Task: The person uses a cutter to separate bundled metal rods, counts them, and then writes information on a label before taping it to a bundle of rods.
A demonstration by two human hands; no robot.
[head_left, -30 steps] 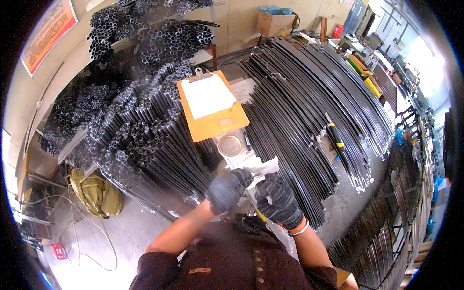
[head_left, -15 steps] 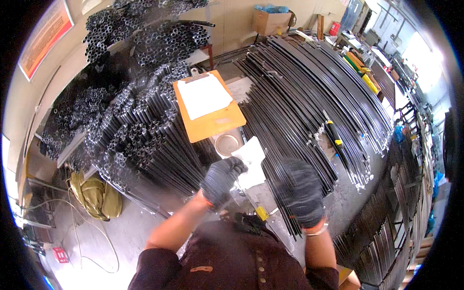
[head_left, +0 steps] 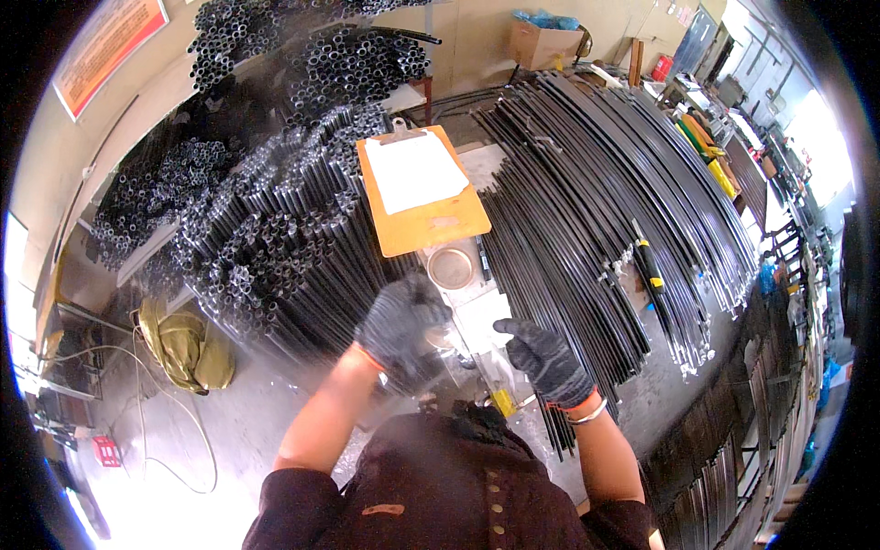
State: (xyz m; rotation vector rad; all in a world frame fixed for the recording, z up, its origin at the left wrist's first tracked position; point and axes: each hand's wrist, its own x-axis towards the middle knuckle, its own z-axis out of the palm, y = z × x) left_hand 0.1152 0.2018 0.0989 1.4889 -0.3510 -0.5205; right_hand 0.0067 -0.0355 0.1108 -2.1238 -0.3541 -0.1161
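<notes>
My left hand (head_left: 401, 323), in a dark glove, is smeared by motion just left of a small white sheet (head_left: 478, 323); whether its fingers hold anything is unclear. From the other side, my right hand (head_left: 550, 363), gloved too, pinches the sheet's right edge between thumb and fingers. The sheet hangs over a narrow grey surface. Just beyond it sits a round shallow dish (head_left: 452, 268), with a dark pen (head_left: 483, 259) beside it. Farther back lies an orange clipboard (head_left: 435, 229) bearing white paper.
Bundled black tubes (head_left: 284, 220) are stacked at the left, their open ends upward. Long dark rods (head_left: 587, 183) spread across the right, with a black-and-yellow tool (head_left: 650, 266) on them. A cardboard box (head_left: 547, 46) stands behind; an olive bag (head_left: 188, 348) sits on the floor at left.
My right hand has come in from over the rods to the white sheet's right edge. My left hand has shifted left, off the sheet. The whole view has turned slightly.
</notes>
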